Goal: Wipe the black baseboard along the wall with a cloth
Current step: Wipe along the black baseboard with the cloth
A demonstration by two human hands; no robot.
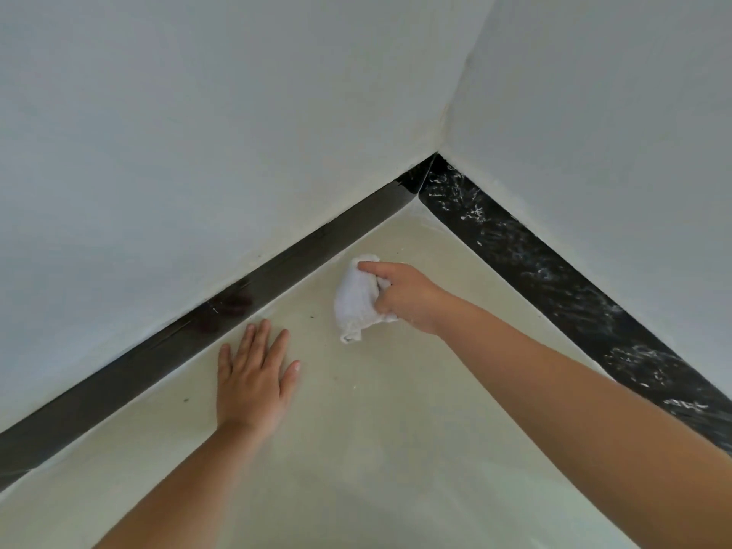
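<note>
A glossy black baseboard (119,374) runs along the foot of the left wall into the room corner. A second black baseboard (554,279) with white smears runs along the right wall. My right hand (404,295) grips a bunched white cloth (356,299) just above the floor. The cloth's upper end lies close to the left baseboard; contact cannot be told. My left hand (253,382) rests flat on the floor with straight fingers, its fingertips close to the left baseboard.
Pale cream floor (376,410) fills the wedge between the two baseboards. White walls (198,132) rise above both strips and meet at the corner (435,156). A few small dark specks lie on the floor near the left baseboard.
</note>
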